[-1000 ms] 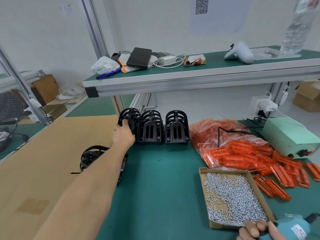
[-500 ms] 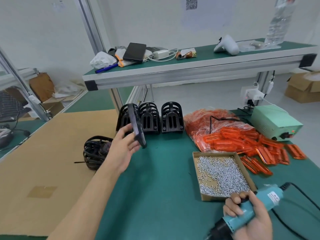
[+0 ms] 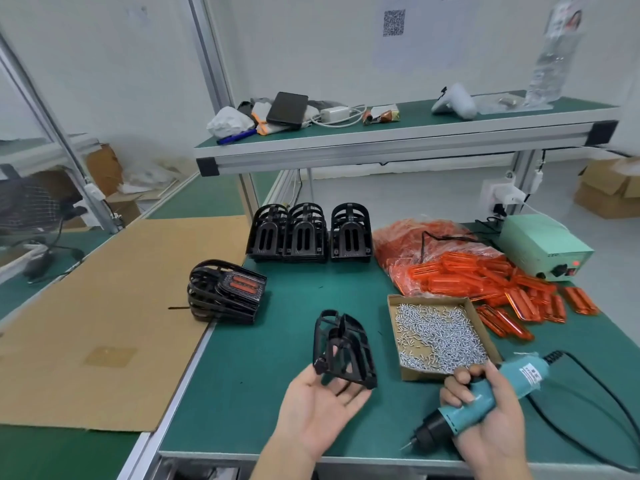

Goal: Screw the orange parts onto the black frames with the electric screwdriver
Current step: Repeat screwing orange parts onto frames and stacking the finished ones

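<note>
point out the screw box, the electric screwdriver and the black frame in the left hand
screw box (image 3: 395, 308): head view, bare cardboard of its left wall
electric screwdriver (image 3: 526, 373): head view, teal body near the label
black frame (image 3: 360, 351): head view, its right curved rib, above the left hand's (image 3: 320, 407) palm

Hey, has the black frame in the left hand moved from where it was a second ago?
Yes. The black frame came off the row of black frames at the back and now sits in the left hand near the front edge, beside the screw box.
</note>
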The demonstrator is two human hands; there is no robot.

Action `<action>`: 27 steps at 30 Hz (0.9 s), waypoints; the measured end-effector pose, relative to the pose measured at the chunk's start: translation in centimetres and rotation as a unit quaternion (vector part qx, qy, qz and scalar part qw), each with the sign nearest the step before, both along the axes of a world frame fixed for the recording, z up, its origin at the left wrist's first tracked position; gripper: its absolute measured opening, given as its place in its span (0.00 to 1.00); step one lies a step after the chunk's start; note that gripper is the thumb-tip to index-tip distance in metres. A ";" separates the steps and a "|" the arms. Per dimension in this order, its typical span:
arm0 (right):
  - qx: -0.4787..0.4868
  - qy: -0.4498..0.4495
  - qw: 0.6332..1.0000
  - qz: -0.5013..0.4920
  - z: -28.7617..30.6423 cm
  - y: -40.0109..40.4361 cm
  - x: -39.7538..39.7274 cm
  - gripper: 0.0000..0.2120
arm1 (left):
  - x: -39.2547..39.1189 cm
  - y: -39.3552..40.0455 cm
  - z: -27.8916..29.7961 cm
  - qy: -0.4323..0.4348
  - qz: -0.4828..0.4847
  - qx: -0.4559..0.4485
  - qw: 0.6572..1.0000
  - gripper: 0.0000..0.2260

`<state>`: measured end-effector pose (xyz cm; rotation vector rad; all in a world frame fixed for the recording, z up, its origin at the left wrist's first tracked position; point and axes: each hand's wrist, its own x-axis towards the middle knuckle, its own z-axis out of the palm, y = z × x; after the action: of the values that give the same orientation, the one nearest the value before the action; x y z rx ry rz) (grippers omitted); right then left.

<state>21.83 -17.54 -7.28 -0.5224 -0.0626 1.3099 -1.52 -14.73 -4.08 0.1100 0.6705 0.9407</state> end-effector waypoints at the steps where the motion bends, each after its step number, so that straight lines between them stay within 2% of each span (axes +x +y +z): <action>1: -0.001 0.004 1.000 0.002 0.1 -0.1 0.0 0.12 | 0.0 0.2 -0.3 0.006 0.012 -0.009 1.000 0.14; 4: -0.008 0.004 1.000 -0.001 0.4 -0.2 0.1 0.14 | -0.1 0.7 -1.3 0.056 0.057 -0.020 0.997 0.14; 6: -0.010 0.002 1.000 -0.002 0.4 -0.2 0.0 0.15 | -0.1 0.8 -2.0 0.144 0.106 -0.013 0.984 0.13; 8: -0.014 0.005 1.000 -0.001 0.4 -0.2 0.0 0.15 | 0.1 0.6 -2.3 0.261 0.143 0.009 0.955 0.12; 10: -0.014 0.007 1.000 0.003 0.3 -0.2 0.0 0.13 | 0.3 0.4 -2.6 0.391 0.161 0.054 0.905 0.15; 13: -0.015 0.007 1.000 0.006 0.1 -0.2 0.1 0.10 | -0.1 0.1 -2.7 0.586 0.107 0.158 0.787 0.11; 15: -0.013 0.005 1.000 0.008 0.0 -0.1 0.1 0.09 | -0.4 0.0 -2.7 0.661 0.060 0.191 0.723 0.11; 19: -0.012 0.001 1.000 0.009 -0.1 -0.1 0.2 0.09 | -0.4 -0.3 -2.5 0.757 0.011 0.233 0.611 0.10; 21: -0.010 0.001 1.000 0.008 -0.2 0.0 0.2 0.09 | -0.3 -0.5 -2.5 0.790 -0.006 0.237 0.565 0.12; 27: -0.010 0.003 1.000 0.011 -0.1 0.0 0.2 0.10 | -0.2 -0.7 -2.5 0.818 -0.044 0.243 0.519 0.14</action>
<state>22.04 -17.53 -7.43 -0.5369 -0.0501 1.3338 -1.76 -15.46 -6.59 1.7154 2.0852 0.6448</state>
